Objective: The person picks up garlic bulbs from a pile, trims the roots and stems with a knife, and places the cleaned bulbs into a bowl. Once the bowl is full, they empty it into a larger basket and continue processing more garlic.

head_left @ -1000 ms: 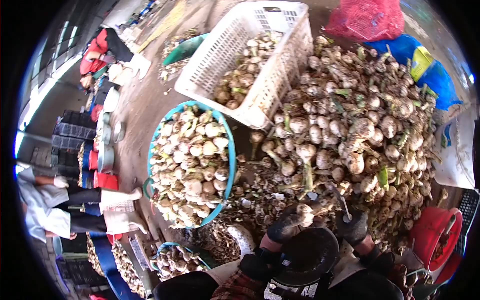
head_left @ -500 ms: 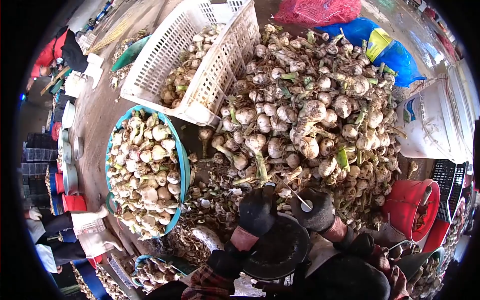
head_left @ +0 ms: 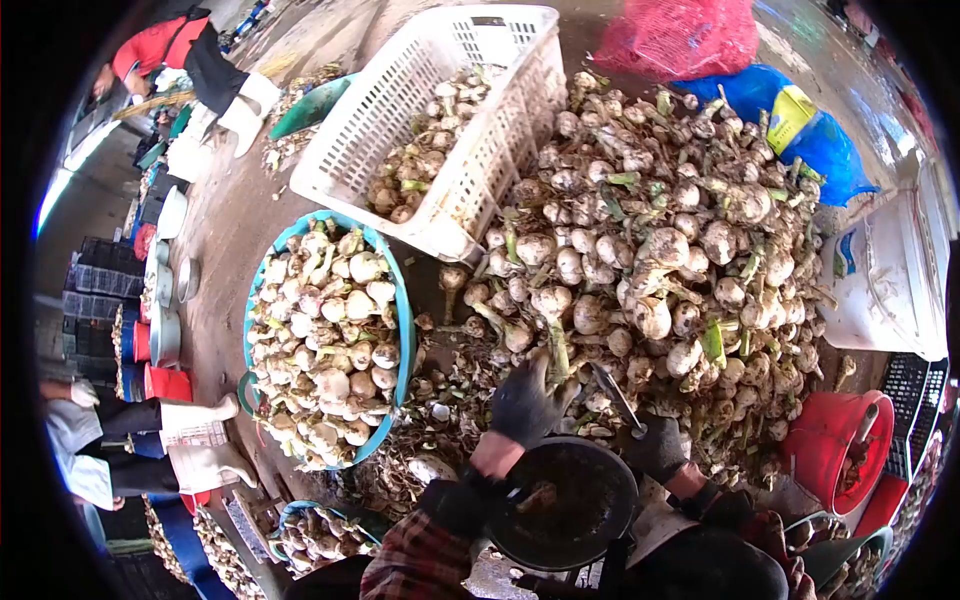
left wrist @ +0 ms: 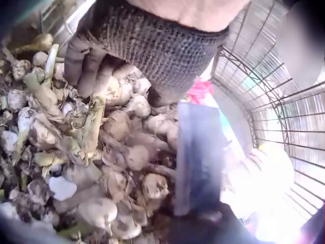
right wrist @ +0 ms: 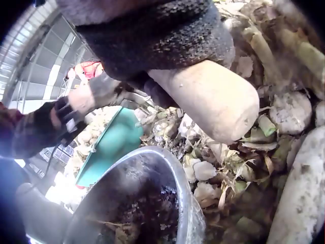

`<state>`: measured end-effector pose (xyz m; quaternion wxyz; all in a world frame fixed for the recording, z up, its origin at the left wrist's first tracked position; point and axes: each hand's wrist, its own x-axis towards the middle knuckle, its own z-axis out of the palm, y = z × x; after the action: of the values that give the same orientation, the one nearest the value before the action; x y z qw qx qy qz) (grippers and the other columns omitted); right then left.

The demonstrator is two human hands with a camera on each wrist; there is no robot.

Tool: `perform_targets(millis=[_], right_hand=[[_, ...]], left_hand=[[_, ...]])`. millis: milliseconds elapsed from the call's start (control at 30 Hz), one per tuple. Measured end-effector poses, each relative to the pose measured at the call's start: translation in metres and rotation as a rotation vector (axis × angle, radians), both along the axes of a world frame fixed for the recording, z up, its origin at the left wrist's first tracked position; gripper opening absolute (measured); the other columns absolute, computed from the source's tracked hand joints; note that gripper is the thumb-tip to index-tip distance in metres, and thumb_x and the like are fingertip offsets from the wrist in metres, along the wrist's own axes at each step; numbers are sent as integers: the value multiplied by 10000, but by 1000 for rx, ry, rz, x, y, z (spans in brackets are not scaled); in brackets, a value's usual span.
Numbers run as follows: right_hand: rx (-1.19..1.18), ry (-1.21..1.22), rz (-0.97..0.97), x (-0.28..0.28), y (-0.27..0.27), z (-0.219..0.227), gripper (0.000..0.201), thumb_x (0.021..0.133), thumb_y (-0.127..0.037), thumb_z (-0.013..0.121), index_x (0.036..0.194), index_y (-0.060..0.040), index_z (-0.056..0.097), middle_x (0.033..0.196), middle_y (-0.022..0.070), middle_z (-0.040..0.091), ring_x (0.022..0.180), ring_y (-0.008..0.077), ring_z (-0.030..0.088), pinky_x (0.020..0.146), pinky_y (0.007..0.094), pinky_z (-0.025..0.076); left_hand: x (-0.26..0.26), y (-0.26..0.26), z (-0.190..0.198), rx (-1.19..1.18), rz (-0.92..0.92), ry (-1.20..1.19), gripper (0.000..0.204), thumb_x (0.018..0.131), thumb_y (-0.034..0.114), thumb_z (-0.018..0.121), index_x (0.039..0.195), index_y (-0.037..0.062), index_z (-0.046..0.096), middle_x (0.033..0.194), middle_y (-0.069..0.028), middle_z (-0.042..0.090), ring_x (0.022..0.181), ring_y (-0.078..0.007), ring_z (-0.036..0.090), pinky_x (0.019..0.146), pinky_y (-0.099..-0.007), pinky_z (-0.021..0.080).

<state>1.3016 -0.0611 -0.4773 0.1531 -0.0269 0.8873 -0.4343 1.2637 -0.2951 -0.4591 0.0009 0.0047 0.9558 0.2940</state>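
My gloved left hand (head_left: 525, 403) reaches over the front edge of the garlic heap. In the left wrist view its fingers (left wrist: 87, 71) point down beside a dirty garlic bulb (left wrist: 116, 92), thumb held apart from them. A thick garlic stem (left wrist: 93, 127) lies just below the fingertips. My gloved right hand (head_left: 657, 448) grips a knife (head_left: 618, 396), its narrow blade slanting up and left. The pale, rounded knife handle (right wrist: 210, 99) sticks out of that hand in the right wrist view. Between both forearms sits a dark round bowl (head_left: 632, 490) with brown dirt inside.
A blue-rimmed tub (head_left: 407, 350) full of garlic stands left, a white slatted crate (head_left: 330, 165) behind it. The garlic heap (head_left: 650, 250) fills the middle. A red bucket (head_left: 815, 430) and a white bucket (head_left: 880, 275) stand right. Other people (head_left: 175, 55) are at the far left.
My left hand, which held a garlic bulb a second ago and was close to the knife, has moved forward over the heap. The right hand keeps the knife. The bowl is more exposed.
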Motion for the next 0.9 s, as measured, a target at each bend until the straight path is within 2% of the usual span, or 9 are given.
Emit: perform_targets(millis=[267, 500, 600, 633, 667, 767, 833, 867, 900], right_hand=[[31, -43, 7, 6, 1, -30, 253, 703, -260, 687, 744, -22, 611, 634, 186, 583, 607, 357, 564, 541, 450, 428], [81, 107, -22, 5, -4, -17, 213, 718, -207, 662, 714, -3, 601, 565, 162, 570, 501, 329, 570, 481, 402, 434], [-51, 133, -41, -1, -6, -7, 154, 728, -116, 641, 666, 4, 566, 505, 119, 506, 463, 184, 502, 469, 367, 404], [-66, 143, -36, -2, -6, -7, 140, 730, -89, 634, 661, 5, 556, 493, 102, 484, 469, 136, 469, 467, 356, 391], [-25, 123, 45, -4, 3, -17, 286, 731, -48, 576, 1004, -16, 496, 621, 143, 555, 543, 139, 514, 514, 337, 418], [3, 145, 117, -3, 0, -10, 538, 735, -27, 515, 1274, -26, 513, 811, 199, 642, 640, 150, 567, 588, 321, 464], [-11, 151, 121, -5, 3, -14, 465, 740, -63, 533, 1201, -4, 559, 786, 199, 636, 637, 145, 569, 573, 332, 460], [-85, 275, -17, -3, -13, -3, 112, 743, -82, 610, 779, 23, 599, 571, 131, 527, 510, 166, 475, 481, 367, 403], [-66, 277, -24, -5, -17, -4, 112, 743, -82, 610, 779, 23, 599, 571, 131, 527, 510, 166, 475, 481, 367, 403]], left_hand=[[-86, 19, -138, -77, 419, -370, 561, 801, 381, 650, 1183, 2, 493, 1010, -230, 619, 930, -375, 598, 777, -420, 487], [-76, 8, -44, 546, 526, 105, 564, 786, 285, 705, 1211, 29, 436, 1084, -229, 592, 1034, -381, 571, 830, -389, 473], [-43, 5, -32, 819, 347, 75, 594, 808, 172, 692, 1299, 57, 376, 1132, -82, 547, 1038, -158, 530, 857, -306, 474], [-28, 6, -26, 1019, 295, -1, 613, 797, 168, 701, 1297, 62, 363, 1159, -86, 532, 1047, -178, 533, 877, -316, 459], [-15, 7, -22, 907, 263, 29, 624, 795, 169, 702, 1303, 61, 355, 1180, -93, 517, 1067, -186, 524, 899, -324, 444], [23, 13, -31, 766, 187, 83, 744, 774, 197, 729, 1356, 26, 300, 1272, -137, 452, 1198, -256, 458, 1006, -357, 360], [43, 23, -26, 676, 277, 126, 766, 751, 221, 758, 1346, 11, 325, 1286, -157, 452, 1208, -284, 459, 1004, -373, 370], [45, 20, -16, 685, 281, 129, 766, 751, 221, 758, 1346, 11, 325, 1286, -157, 452, 1208, -284, 459, 1004, -373, 370], [47, 13, -1, 683, 243, 98, 768, 731, 231, 771, 1330, 0, 349, 1256, -178, 482, 1154, -288, 499, 965, -363, 399]])
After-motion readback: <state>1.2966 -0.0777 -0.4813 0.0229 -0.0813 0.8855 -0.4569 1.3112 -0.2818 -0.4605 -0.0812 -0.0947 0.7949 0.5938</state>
